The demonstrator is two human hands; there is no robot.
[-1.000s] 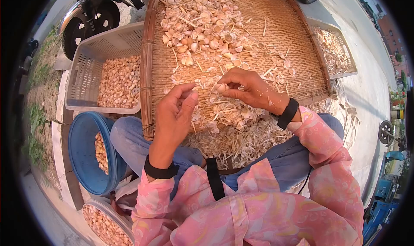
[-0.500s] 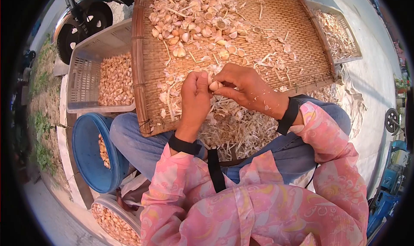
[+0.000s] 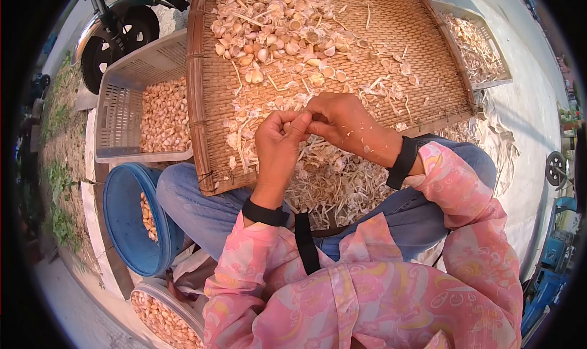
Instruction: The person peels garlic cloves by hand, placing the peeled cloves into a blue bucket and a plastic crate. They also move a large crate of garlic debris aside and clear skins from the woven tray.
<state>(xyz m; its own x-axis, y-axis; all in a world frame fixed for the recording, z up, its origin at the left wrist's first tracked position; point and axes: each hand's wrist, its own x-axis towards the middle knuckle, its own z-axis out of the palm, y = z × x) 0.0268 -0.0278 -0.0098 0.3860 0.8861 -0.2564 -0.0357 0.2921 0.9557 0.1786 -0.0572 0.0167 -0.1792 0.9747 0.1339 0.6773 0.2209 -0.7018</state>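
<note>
My left hand (image 3: 278,147) and my right hand (image 3: 351,124) meet over the near edge of a woven bamboo tray (image 3: 422,61). Thumb and fingers of the left are pinched together, and the right's bent fingertips press against them. The garlic clove seen between them a moment earlier is now hidden by the fingers. Bits of papery skin cling to the back of my right hand. Beyond the hands, a heap of garlic cloves (image 3: 269,37) covers the tray's far left part, with dry stalks and skins scattered closer in.
A pile of garlic skins (image 3: 342,178) lies between my legs. At left stand a crate (image 3: 116,119) of cloves, a blue bucket (image 3: 131,251) with cloves inside, and another container of cloves (image 3: 165,318). A crate of skins (image 3: 474,49) sits right of the tray.
My fingers have closed over the garlic clove, which was visible between them before. The left thumb has shifted right and down, and the right hand has moved slightly left.
</note>
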